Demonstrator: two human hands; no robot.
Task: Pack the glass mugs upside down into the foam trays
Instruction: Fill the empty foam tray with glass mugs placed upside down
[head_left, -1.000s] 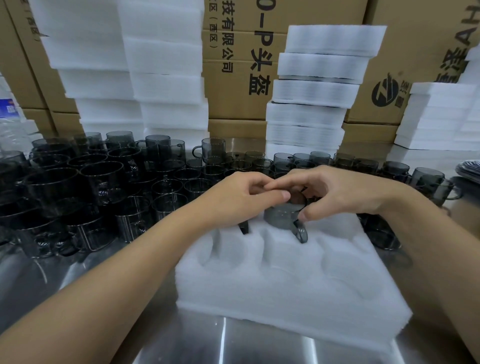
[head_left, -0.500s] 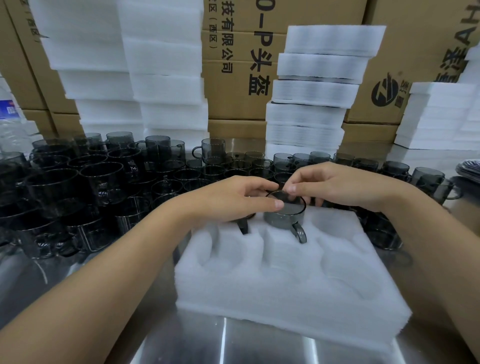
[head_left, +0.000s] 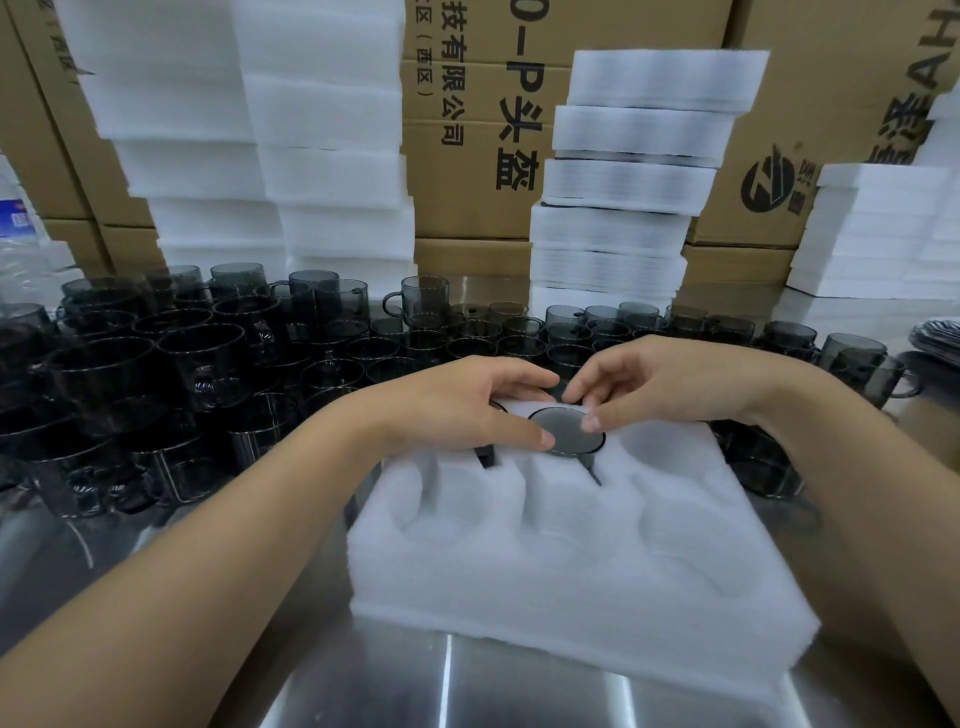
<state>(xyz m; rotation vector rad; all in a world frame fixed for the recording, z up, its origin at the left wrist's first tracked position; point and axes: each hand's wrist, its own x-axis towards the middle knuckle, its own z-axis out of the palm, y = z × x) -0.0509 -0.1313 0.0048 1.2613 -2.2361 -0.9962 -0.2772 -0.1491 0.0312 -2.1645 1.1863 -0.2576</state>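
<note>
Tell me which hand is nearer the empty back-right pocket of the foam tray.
Right. The right hand is at the far edge of the pocket; the left hand lies past the seated mug.

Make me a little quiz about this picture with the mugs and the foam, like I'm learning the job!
1. True or false: the mug touched by the right hand stands right way up.
2. Which row of the foam tray has no mugs in it? A: nearest the person. B: farthest.
3. Fill in: most loose mugs wait on the person's ____ side.
Key: 1 false; 2 A; 3 left.
</note>
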